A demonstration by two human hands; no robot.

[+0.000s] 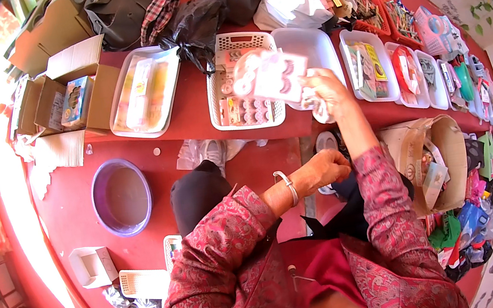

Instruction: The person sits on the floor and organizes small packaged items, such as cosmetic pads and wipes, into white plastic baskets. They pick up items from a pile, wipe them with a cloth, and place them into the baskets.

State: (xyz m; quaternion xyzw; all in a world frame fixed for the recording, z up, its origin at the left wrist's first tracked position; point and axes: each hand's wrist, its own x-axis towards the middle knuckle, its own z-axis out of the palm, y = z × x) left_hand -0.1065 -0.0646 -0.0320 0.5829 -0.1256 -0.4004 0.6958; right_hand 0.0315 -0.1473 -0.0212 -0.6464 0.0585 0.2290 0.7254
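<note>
My right hand [329, 92] is raised over the red ledge and grips a bunch of pink and white eyelash packets [272, 73], with some crumpled clear wrapping under the fingers. The packets hang above a white plastic basket [222, 53] that holds several more of the same packets. My left hand [323, 170], with a metal bangle on its wrist, sits lower, close to my lap. Its fingers are curled and I see nothing in them. A small white round object [325, 140] lies just above it. Both sleeves are red with a pattern.
White trays [333, 49] of small goods line the red ledge [193, 114] to the right. A tray of yellow packets [146, 92], cardboard boxes [75, 98] and black bags [197, 24] stand to the left and behind. A purple basin [121, 197] sits on the floor, a tan woven bag [457, 150] at right.
</note>
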